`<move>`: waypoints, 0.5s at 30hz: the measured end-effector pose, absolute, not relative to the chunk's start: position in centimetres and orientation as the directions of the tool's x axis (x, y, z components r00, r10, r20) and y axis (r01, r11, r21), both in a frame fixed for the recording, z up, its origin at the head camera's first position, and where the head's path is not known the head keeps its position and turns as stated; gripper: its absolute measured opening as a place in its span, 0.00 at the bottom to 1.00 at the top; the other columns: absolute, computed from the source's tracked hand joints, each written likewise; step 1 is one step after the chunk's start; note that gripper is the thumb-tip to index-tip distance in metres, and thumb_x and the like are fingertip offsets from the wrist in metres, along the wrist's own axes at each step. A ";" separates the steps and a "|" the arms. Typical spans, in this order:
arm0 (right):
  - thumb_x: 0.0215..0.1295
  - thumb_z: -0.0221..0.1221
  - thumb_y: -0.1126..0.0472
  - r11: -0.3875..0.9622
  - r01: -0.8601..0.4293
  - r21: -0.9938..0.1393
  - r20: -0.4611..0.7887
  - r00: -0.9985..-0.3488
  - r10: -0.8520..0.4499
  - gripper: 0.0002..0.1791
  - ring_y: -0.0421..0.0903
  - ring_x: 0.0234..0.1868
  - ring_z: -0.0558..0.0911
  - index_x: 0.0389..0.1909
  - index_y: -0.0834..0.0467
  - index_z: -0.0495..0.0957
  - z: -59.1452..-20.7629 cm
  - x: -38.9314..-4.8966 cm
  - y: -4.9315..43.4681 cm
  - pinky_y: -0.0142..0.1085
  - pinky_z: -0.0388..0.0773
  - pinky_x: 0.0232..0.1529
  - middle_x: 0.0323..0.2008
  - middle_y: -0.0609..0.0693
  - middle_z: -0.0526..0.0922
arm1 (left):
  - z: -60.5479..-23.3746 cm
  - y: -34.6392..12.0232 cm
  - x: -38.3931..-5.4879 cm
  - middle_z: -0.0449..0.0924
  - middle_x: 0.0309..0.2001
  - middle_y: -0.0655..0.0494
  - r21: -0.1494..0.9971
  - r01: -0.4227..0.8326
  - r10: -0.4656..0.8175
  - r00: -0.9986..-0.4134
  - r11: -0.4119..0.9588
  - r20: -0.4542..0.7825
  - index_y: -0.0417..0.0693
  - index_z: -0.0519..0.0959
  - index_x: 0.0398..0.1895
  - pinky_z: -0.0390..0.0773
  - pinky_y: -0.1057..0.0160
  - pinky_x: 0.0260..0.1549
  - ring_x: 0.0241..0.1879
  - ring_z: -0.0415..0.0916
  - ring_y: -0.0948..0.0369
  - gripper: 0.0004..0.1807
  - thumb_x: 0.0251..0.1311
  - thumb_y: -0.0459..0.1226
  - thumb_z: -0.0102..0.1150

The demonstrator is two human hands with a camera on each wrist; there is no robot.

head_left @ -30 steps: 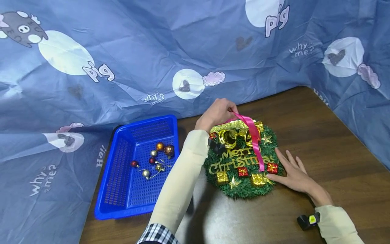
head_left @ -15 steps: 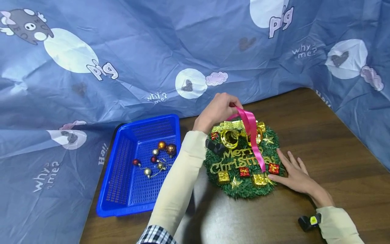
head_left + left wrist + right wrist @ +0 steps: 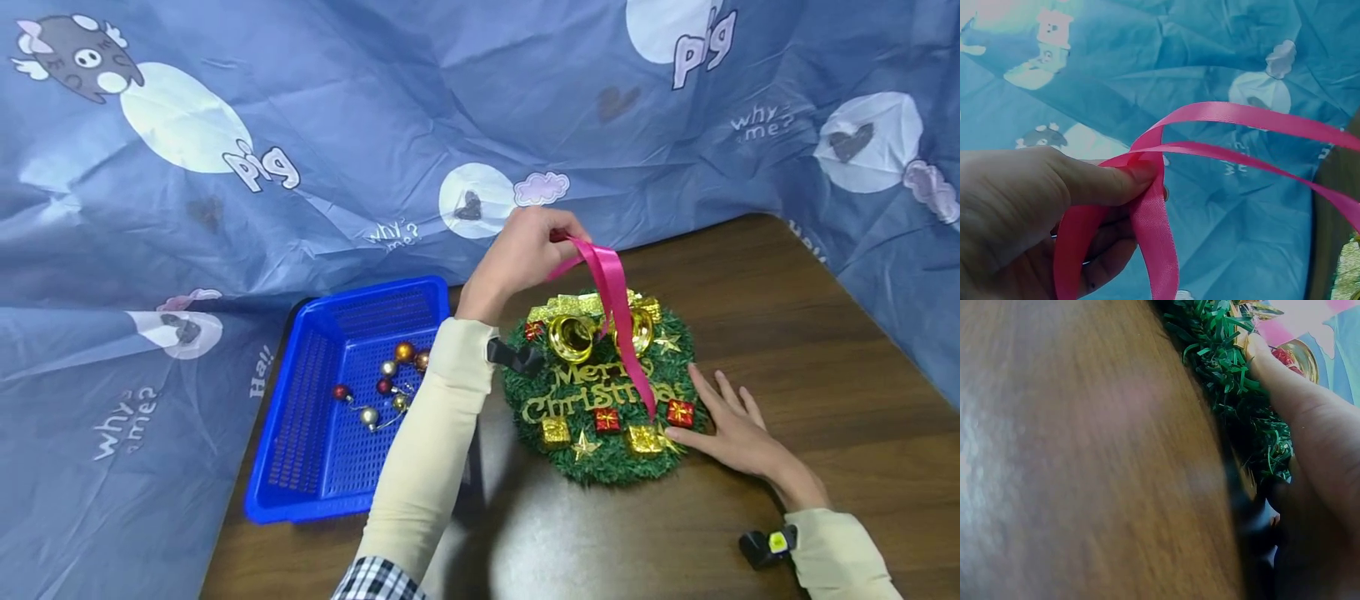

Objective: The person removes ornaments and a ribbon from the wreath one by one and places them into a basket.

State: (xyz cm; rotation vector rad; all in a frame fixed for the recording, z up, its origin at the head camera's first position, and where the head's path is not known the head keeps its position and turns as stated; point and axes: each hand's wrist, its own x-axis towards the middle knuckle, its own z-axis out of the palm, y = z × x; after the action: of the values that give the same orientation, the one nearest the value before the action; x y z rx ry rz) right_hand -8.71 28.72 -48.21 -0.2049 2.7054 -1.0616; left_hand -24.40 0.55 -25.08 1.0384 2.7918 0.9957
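Observation:
My left hand [image 3: 525, 254] is raised over the top left of a Christmas wreath [image 3: 611, 471]. Between thumb and fingers it pinches a pink ribbon [image 3: 1155, 250], whose loops hang below the thumb in the left wrist view. One long tail of the ribbon [image 3: 618, 304] drapes down across the gold bells and the "Merry Christmas" lettering. The wreath lies flat, green tinsel dressed with gold stars and small red and gold gift boxes. At its lower right edge my right hand [image 3: 735, 433] spreads its fingers, thumb touching the tinsel [image 3: 1225, 362] in the right wrist view.
Left of the wreath, a blue plastic basket [image 3: 292, 508] holds several small baubles [image 3: 405, 352] in red, gold and orange. The brown wooden table [image 3: 840, 400] meets a blue printed cloth [image 3: 337, 108] behind and at both sides.
My left hand has lifted upward, drawing the pink ribbon higher above the bells. My right hand keeps its place at the wreath's edge. The head view has shifted slightly.

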 end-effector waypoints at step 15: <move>0.62 0.56 0.38 0.745 -0.061 -0.664 -0.170 -0.958 -0.230 0.56 0.67 0.73 0.29 0.75 0.46 0.25 -48.3 -8.8 28.6 0.61 0.15 0.66 0.74 0.67 0.35 | -23.1 -3.3 -23.6 0.84 0.30 0.62 0.570 0.571 0.505 -0.813 0.591 0.291 0.52 0.86 0.32 0.72 0.71 0.31 0.28 0.74 0.69 0.05 0.60 0.35 0.61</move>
State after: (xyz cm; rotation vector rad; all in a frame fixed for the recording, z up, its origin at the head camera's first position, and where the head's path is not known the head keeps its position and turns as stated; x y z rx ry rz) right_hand -8.80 28.62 -48.27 -0.2296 2.7041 -1.0163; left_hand -23.57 -3.32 -23.06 0.9801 2.8884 1.0920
